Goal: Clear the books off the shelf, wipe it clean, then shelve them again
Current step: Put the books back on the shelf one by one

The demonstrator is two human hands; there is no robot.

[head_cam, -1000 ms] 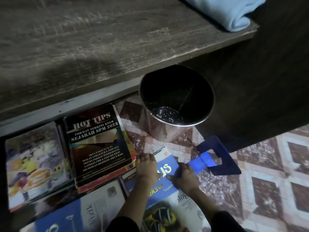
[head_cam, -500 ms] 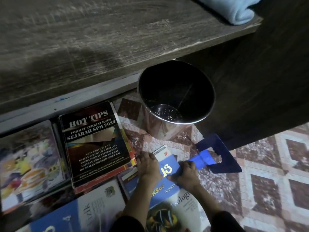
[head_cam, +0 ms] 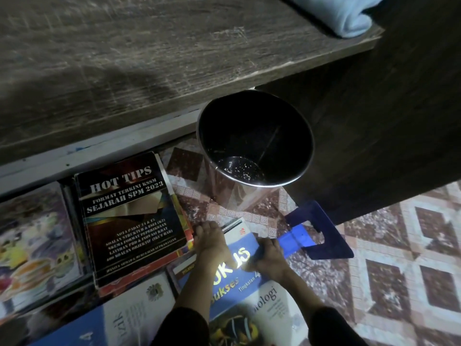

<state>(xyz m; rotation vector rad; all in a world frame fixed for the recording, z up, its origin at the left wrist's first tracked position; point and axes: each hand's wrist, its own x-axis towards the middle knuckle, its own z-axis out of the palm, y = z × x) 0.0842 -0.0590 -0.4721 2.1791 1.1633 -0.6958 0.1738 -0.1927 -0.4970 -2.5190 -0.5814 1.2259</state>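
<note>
Head view: your left hand (head_cam: 209, 242) curls over the top left corner of the blue book (head_cam: 239, 278), and your right hand (head_cam: 268, 255) grips its right edge with the fingers bent, thumb on the cover. The book lies flat on the patterned floor (head_cam: 399, 245), overlapping other books beneath it. The blue bookend (head_cam: 321, 236) lies just beside your right hand; contact cannot be confirmed. The black "HOT TIPS" book (head_cam: 129, 216) tops a stack to the left, and a white and blue book (head_cam: 119, 318) lies below it. The metal bin (head_cam: 254, 141) stands upright past the books, against the wooden shelf (head_cam: 149, 58). A light blue cloth (head_cam: 344, 18) rests folded on the shelf's far right corner.
</note>
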